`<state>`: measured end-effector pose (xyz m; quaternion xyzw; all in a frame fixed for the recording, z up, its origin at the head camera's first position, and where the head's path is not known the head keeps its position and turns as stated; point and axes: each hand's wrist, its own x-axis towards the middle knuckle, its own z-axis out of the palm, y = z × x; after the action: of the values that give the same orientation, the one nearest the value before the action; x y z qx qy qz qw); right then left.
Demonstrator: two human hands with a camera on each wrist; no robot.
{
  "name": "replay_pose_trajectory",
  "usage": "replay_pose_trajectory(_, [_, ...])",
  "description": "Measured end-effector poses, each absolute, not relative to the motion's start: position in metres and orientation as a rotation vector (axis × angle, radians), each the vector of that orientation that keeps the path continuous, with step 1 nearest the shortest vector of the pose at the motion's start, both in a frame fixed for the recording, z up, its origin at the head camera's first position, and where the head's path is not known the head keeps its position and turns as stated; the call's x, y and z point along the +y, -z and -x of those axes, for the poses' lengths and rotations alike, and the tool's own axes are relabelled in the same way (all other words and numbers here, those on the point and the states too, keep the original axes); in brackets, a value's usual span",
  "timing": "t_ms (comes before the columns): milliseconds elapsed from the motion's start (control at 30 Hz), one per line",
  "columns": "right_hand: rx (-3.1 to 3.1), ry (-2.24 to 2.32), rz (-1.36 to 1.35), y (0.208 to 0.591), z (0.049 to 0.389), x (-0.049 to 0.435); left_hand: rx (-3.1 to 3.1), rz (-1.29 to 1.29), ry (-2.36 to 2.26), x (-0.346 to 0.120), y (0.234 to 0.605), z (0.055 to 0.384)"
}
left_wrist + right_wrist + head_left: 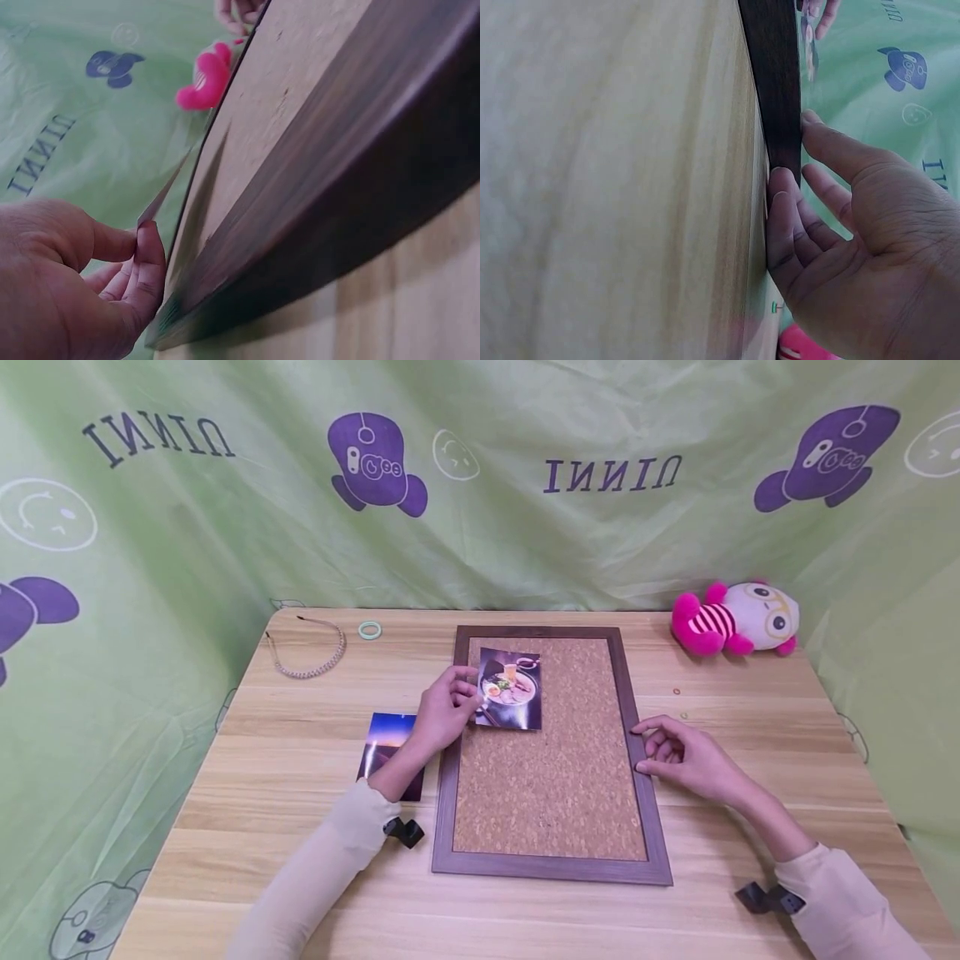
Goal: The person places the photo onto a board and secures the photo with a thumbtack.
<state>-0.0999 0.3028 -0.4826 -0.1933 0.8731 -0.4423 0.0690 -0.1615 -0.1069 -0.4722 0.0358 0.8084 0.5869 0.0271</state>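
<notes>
A framed corkboard (551, 785) with a dark wooden border lies on the table, long sides running away from the person. My left hand (447, 706) pinches the left edge of a photo of a noodle bowl (512, 689) between thumb and fingers. In the left wrist view this photo (161, 196) is seen edge-on, tilted above the cork near the frame. My right hand (686, 756) holds the border's right side, with thumb and curled fingers at its edge. A second photo, of a purple and blue sunset landscape (386, 731), lies left of the board, partly hidden by my left forearm.
A beaded headband (303, 675) and a mint-green ring (370, 637) lie at the back left. At the back right is a pink and white plush toy (712, 620). Two tiny rings, one orange (677, 692), lie near the right hand. Green printed cloth (495, 552) surrounds the table (247, 785).
</notes>
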Motion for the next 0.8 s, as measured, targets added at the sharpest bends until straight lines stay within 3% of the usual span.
replay_pose_trajectory(400, [2.631, 1.334, 0.573, 0.483, 0.099, 0.304, 2.451, -0.151, -1.743, -0.078, 0.477, 0.17])
replay_pose_trajectory(800, [2.632, 1.334, 0.571, 0.484, 0.098, 0.304, 2.492, -0.295, -1.535, -0.086, 0.473, 0.168])
